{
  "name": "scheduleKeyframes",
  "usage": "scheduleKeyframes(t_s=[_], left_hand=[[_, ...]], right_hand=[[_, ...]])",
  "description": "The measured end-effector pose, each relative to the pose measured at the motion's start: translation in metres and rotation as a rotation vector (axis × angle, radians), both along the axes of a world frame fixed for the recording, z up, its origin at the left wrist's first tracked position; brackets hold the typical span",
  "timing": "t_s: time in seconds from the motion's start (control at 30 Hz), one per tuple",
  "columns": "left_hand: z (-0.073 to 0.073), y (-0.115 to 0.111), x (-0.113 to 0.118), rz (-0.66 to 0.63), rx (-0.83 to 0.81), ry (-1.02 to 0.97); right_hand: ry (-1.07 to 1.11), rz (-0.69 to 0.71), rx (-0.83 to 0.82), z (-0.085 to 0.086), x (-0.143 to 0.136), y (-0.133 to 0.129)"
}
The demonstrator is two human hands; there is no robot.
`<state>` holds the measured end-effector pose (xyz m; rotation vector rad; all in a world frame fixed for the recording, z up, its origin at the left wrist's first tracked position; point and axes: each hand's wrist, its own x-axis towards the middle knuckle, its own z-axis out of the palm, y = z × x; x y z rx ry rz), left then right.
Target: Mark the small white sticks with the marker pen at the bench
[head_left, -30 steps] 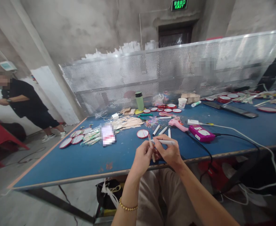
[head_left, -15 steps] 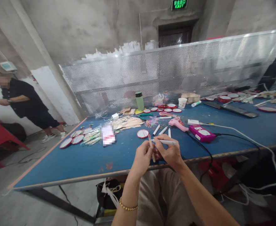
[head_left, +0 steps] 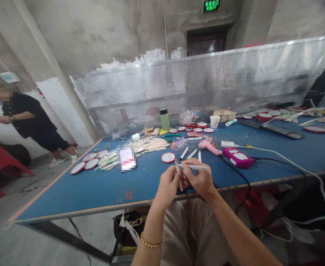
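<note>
My left hand [head_left: 169, 183] is closed on a flat wooden stick [head_left: 181, 184] whose upper end is reddish, held near the table's front edge. A white marker [head_left: 197, 167] is pinched in my right hand [head_left: 199, 180], its tip against or very close to the stick. Just beyond my hands lies a round white disc with a red rim [head_left: 168, 157]. Several more markers [head_left: 184, 153] rest to the right of the disc. The lower parts of some fingers are hidden behind the stick.
On the blue table [head_left: 96, 194] are a pile of wooden sticks [head_left: 154, 144], a green bottle [head_left: 164, 120], a paper cup [head_left: 214, 121], a pink glue gun [head_left: 210, 147] and a purple box [head_left: 238, 157] with cables. A person [head_left: 32, 120] stands at the far left.
</note>
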<state>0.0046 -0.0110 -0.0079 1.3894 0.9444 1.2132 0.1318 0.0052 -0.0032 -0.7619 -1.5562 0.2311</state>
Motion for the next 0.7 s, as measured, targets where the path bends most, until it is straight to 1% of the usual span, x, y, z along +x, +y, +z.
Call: scheduleKeyframes(t_s=[0.3,0.57,0.7], left_hand=[[0.0021,-0.0011,0.0001,0.023,0.034,0.032],[0.0002,-0.0005,0.0002,0.01,-0.005,0.008],[0.0006,-0.0008,0.0002,0.021,0.008,0.013]], right_hand=[[-0.021,0.004,0.004,0.0011,-0.0004,0.0004],[-0.005,-0.028,0.021,-0.0007,0.0002,0.0004],[-0.015,-0.008,0.008,0.0004,0.0002,0.0002]])
